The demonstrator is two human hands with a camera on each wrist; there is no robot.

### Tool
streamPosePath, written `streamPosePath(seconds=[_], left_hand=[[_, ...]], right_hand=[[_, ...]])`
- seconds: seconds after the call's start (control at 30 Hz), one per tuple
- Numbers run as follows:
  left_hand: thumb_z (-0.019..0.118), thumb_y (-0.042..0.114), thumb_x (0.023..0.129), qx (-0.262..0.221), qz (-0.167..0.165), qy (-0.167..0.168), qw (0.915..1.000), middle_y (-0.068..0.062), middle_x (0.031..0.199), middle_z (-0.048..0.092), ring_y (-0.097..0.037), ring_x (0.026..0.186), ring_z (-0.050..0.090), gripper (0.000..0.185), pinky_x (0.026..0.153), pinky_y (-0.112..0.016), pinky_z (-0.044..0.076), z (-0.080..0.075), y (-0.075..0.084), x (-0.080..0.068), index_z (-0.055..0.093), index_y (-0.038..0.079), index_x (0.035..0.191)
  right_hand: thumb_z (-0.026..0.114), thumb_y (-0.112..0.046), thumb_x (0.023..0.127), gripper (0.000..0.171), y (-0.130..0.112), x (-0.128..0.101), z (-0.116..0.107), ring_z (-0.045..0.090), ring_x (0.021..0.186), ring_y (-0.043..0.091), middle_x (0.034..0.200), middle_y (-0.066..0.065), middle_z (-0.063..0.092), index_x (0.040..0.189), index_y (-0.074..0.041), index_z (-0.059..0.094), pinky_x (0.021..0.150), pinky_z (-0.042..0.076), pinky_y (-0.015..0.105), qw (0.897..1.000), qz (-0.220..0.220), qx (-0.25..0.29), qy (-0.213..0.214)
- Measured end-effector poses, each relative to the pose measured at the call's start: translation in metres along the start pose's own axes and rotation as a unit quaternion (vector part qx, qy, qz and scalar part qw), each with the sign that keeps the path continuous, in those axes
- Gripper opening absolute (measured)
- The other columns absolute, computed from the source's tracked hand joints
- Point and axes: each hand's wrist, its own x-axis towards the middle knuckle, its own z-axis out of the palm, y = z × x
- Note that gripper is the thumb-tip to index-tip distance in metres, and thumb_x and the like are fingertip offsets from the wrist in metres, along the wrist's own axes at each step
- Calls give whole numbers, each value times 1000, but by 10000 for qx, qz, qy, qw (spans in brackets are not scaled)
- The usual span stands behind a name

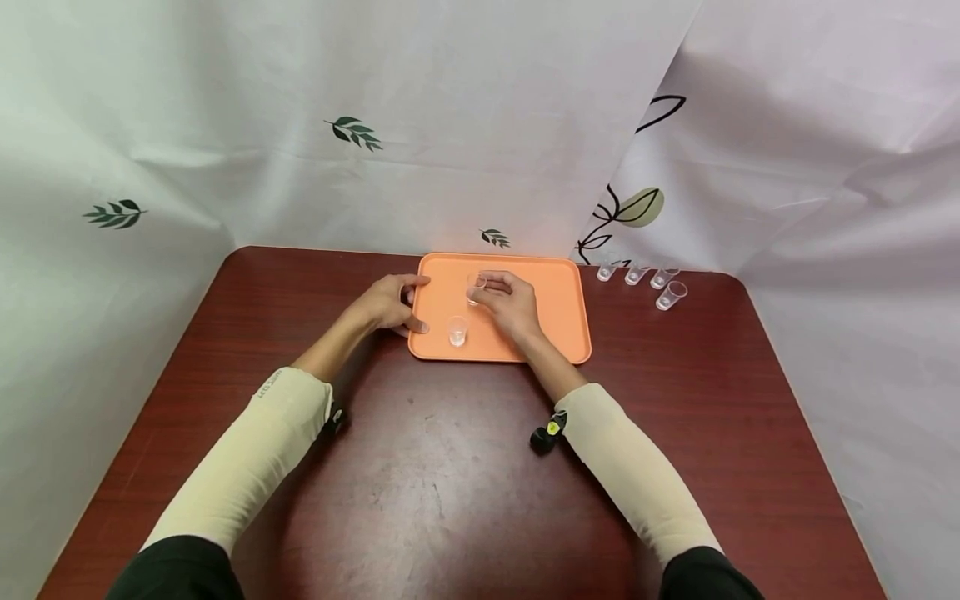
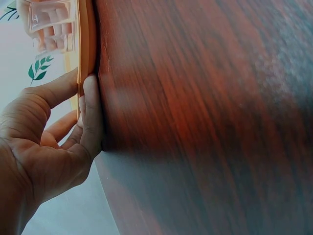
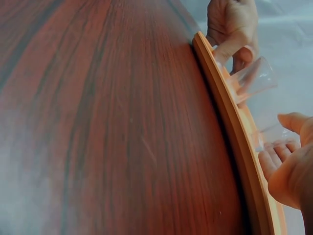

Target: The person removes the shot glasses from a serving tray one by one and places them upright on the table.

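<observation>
An orange tray (image 1: 547, 321) lies at the far side of the table. My left hand (image 1: 387, 302) grips its left short edge, and in the left wrist view the thumb lies on the rim with fingers beneath. Over the tray, my right hand (image 1: 512, 308) holds a small clear plastic cup (image 1: 473, 293) between thumb and fingers, near the tray's back left. Whether this cup's base touches the tray is hard to tell. Another clear cup (image 1: 457, 332) stands upright on the tray's front left part; in the right wrist view this cup (image 3: 253, 81) is nearer the left hand.
Several more clear cups (image 1: 671, 295) stand on the dark red wooden table (image 1: 427, 467) to the right of the tray, along the back edge. A white curtain (image 1: 420, 83) with leaf prints hangs right behind the table and at both sides.
</observation>
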Motion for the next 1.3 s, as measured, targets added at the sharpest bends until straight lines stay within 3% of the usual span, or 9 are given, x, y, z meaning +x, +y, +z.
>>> streamPosePath(seconds=[0.47,0.73,1.0,1.3], left_hand=[[92,-11,85,28,8,-2,10000,-14,125,44,-19,86,66,103,68,-32,73,0,1,-1,45,11,173],[93,-10,85,80,-19,-7,10000,-14,126,43,-21,90,66,103,69,-32,73,-1,2,-2,45,10,174],[93,-10,86,136,-1,-12,9999,-14,124,43,-21,90,64,102,69,-31,73,1,0,-2,45,10,174],[93,-10,85,196,41,5,9998,-14,122,43,-21,88,64,103,67,-32,73,0,0,0,45,10,173]], right_hand=[[89,-4,95,40,-9,-14,-40,75,102,5,122,17,81,132,6,77,91,68,17,9999,-87,-105,6],[89,-4,95,43,-7,-18,-63,75,101,3,113,1,80,135,7,75,90,67,14,9999,13,22,132],[89,-6,96,42,-10,-21,-76,75,100,2,113,2,81,134,7,77,88,66,13,9997,-12,-100,245],[89,-6,96,43,-10,-23,-92,76,100,1,106,-9,79,134,7,76,88,67,14,9992,8,-90,400]])
